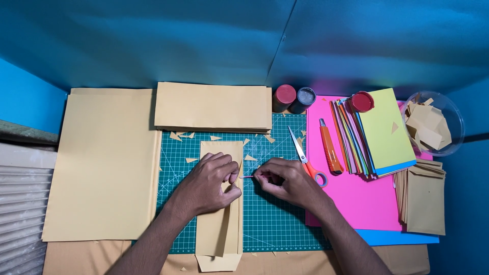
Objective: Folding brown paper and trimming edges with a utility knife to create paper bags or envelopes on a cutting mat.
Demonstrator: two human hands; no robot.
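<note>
My left hand (210, 182) presses flat on a long folded tan paper piece (220, 231) that lies upright on the green cutting mat (270, 219). My right hand (285, 181) pinches a thin pink stick (248, 176) whose tip points at the paper's right edge, beside my left thumb. The paper's long flap is partly folded over near its lower half. Orange-handled scissors (305, 158) lie just behind my right hand.
A large tan sheet (102, 163) lies left, a stack of tan sheets (213, 106) behind the mat. To the right are an orange utility knife (330, 150), coloured paper stack (379, 135), pink sheet (356, 203), two jars (293, 98), finished tan envelopes (424, 201) and a clear bowl (456, 122) of scraps.
</note>
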